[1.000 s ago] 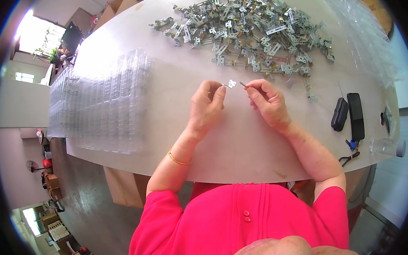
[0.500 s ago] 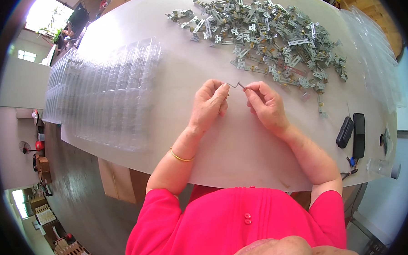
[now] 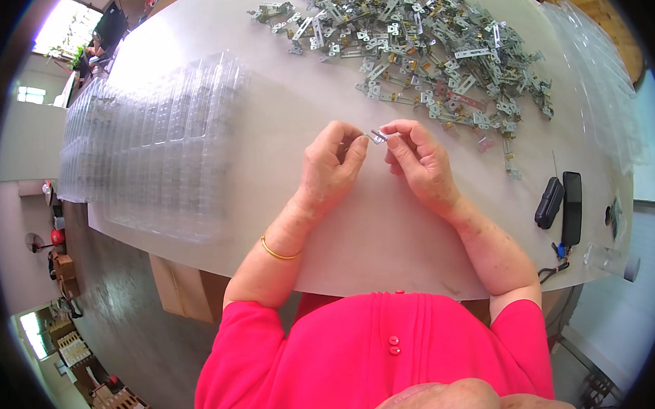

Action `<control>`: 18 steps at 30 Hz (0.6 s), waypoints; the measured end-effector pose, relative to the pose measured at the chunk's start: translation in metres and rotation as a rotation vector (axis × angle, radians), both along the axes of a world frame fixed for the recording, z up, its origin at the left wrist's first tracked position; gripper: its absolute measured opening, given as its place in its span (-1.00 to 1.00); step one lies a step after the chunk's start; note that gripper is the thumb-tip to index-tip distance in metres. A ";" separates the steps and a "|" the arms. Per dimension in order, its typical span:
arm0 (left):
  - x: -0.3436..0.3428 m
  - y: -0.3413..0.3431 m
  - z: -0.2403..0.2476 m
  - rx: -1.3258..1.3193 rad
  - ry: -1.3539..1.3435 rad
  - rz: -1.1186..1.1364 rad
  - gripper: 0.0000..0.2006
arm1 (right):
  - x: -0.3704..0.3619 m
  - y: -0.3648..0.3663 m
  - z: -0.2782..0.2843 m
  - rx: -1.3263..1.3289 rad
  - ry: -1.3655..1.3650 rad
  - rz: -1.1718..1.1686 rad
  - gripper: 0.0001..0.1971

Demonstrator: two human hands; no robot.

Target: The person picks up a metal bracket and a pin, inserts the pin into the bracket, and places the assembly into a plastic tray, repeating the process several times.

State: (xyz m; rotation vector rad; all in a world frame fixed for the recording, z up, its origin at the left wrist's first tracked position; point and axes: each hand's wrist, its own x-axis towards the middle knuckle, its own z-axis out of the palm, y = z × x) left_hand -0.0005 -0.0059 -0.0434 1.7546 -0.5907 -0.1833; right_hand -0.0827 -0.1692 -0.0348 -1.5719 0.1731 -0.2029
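A small bent metal bracket (image 3: 375,137) sits between my two hands, above the middle of the table. My right hand (image 3: 421,156) pinches it between thumb and forefinger. The thumb and forefinger of my left hand (image 3: 331,159) close on its other end, with the fingertips covering part of it. Just beyond my hands spreads a large heap of metal brackets (image 3: 408,47), silvery with some brass-coloured parts. A reddish bracket (image 3: 466,100) lies near the heap's front side.
Stacked clear plastic trays (image 3: 157,146) occupy the table's left side. More clear plastic sheets (image 3: 592,76) lie at the far right. Nearer on the right are a black phone (image 3: 572,207), a black case (image 3: 549,203) and a transparent cylinder (image 3: 612,262). A cardboard box (image 3: 179,288) stands below the table edge.
The bracket between my hands has turned and shows a brighter flat face. My right fingers have shifted slightly up and left. The whole view has shifted a little.
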 end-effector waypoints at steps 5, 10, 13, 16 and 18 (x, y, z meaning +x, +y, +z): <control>-0.002 0.003 0.003 0.045 -0.044 -0.045 -0.94 | -0.001 -0.004 0.002 0.046 0.050 0.069 -0.84; -0.002 0.002 0.001 0.055 -0.180 -0.061 -0.94 | -0.001 0.000 -0.006 -0.002 -0.032 0.071 -0.88; -0.002 0.002 0.004 0.074 -0.278 -0.070 -0.93 | 0.002 0.002 -0.018 -0.204 -0.193 -0.028 -0.88; -0.005 0.001 0.009 0.108 -0.332 -0.121 -0.92 | 0.004 0.000 -0.023 -0.178 -0.300 -0.115 -0.90; -0.007 0.001 0.008 0.035 -0.101 -0.170 -0.91 | 0.002 0.000 -0.017 0.025 -0.230 -0.132 -0.92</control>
